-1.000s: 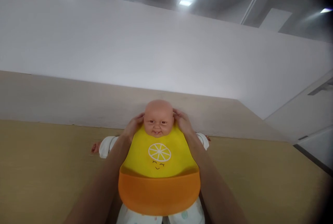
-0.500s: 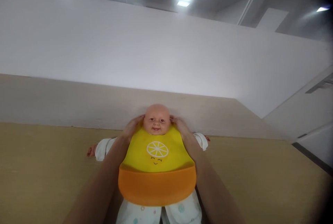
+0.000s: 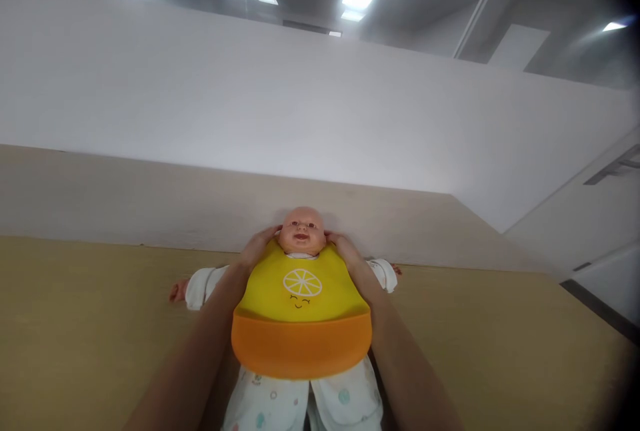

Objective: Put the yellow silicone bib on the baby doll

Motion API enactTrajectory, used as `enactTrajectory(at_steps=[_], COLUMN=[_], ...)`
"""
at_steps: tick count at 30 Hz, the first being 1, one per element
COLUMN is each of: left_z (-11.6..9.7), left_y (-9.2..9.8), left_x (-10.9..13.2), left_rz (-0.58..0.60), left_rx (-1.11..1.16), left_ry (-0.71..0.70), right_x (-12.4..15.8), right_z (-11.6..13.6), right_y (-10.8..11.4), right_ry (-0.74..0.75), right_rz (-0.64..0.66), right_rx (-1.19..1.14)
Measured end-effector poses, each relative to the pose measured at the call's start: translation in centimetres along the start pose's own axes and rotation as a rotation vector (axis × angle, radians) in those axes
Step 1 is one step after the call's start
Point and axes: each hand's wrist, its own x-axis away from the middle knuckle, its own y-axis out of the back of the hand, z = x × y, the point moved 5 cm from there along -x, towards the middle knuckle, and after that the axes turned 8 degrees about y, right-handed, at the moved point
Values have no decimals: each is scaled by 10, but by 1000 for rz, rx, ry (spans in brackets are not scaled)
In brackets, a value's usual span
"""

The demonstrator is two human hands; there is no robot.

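A baby doll [image 3: 301, 229] in white patterned clothes lies on its back on a yellowish wooden table [image 3: 75, 324], head toward the wall. A yellow silicone bib [image 3: 303, 297] with an orange catch pocket and a lemon drawing covers its chest. My left hand [image 3: 257, 247] reaches behind the doll's neck on the left, and my right hand [image 3: 344, 249] does the same on the right. Both sets of fingers curl around the bib's neck straps, and the fingertips are hidden behind the head.
A beige wall panel [image 3: 125, 197] rises just behind the doll's head, with a white wall above it. The table stretches out to the left and right of the doll. A white cabinet edge [image 3: 600, 217] shows at far right.
The doll has tipped back from sitting up toward the table, head now lower and nearer the wall. Both hands stayed at its neck. More of the legs shows below the bib.
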Motion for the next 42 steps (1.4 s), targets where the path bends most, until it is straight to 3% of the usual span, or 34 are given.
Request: enactTrajectory(at_steps=[7,10,13,15,17,19,21,25,28,35,38,42], left_z=[6,-2,-11,-17,-21,-20,-17,-16,-19,-39,-50,-36], left_y=[10,12,24,36,46,44,39,32,25,13,11,9], left_x=[-3,11,39,69,104,139,165,183,182,185,183,188], left_rz=[-83,-95,-122,-175,-186,-30,121,68,48,-5,-40,16], left_rx=[-49,-87,-130,-181,-298,-462,-573,-769,-804,-750,-744,-784], left_ry=[-19,-19,-42,-123,-261,-358,-372,-251,-278,-475,-487,-445], right_x=[17,41,81,115,150,180,195,192,183,177,172,174], right_z=[12,21,27,29,28,20,10,-2,-7,12,23,15], right_y=[12,25,37,39,32,21,13,5,2,6,12,16], right_ry=[157,231,351,483,642,703,645,584,596,617,616,591], right_rz=[-103,-218,-312,-259,-100,79,164,29,-42,-89,-87,-54], right_rx=[151,293,417,536,740,954,1082,1140,1135,1040,998,973])
